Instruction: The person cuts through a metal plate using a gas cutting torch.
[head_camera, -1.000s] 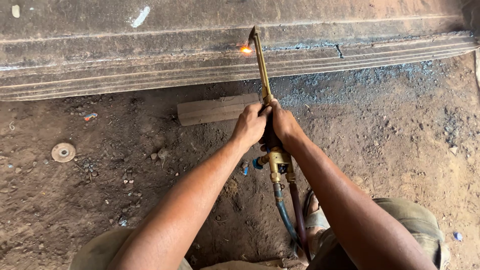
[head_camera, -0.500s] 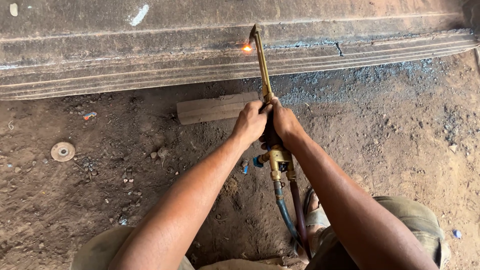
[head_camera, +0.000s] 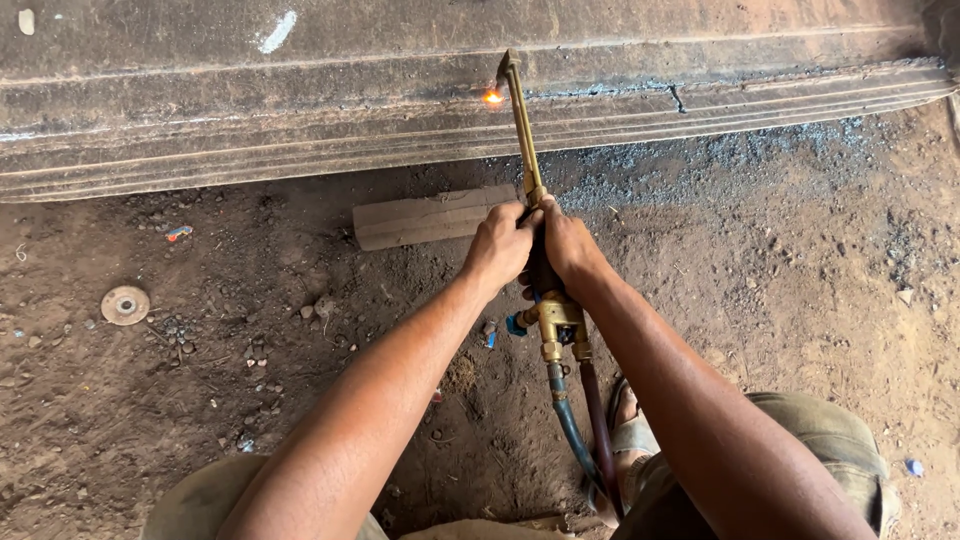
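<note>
Both of my hands grip a brass cutting torch (head_camera: 523, 130) around its handle. My left hand (head_camera: 497, 245) wraps the left side and my right hand (head_camera: 566, 245) the right, fingers closed and touching each other. The torch's long tube reaches away from me to a bent tip with a small orange flame (head_camera: 492, 97) against a large rusty steel plate (head_camera: 300, 110). A dark cut line runs right from the flame along the plate. Below my hands sit the brass valve block (head_camera: 558, 322) and two hoses (head_camera: 585, 430), one blue and one dark red.
A flat wooden piece (head_camera: 430, 216) lies on the dirt just below the plate. A round metal disc (head_camera: 125, 305) sits at the left. Dark slag grit (head_camera: 720, 160) covers the ground under the cut. My knees and a sandalled foot (head_camera: 625, 425) are at the bottom.
The flame and torch tip have crept slightly left along the plate. My hands keep the same grip.
</note>
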